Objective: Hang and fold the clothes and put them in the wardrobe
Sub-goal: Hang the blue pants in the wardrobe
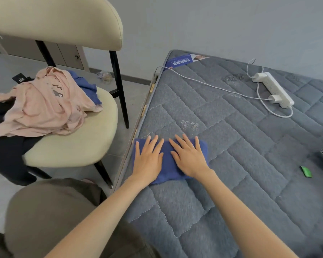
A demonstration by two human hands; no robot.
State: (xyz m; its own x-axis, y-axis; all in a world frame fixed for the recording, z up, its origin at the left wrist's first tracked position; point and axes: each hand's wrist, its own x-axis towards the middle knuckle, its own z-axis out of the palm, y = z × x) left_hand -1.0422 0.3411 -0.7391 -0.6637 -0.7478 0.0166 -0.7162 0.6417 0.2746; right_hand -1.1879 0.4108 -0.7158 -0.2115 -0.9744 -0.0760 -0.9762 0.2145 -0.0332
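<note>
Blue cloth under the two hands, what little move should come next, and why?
Probably slide the fingers under the blue cloth and lift it. It lies as a small folded rectangle near the edge of the mattress, with the left hand and right hand pressing flat on it, so it looks finished. A pink garment waits in a heap on the chair.

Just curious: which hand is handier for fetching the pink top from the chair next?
Probably the left hand: it rests nearer the chair holding the pink top; the right hand lies farther.
</note>
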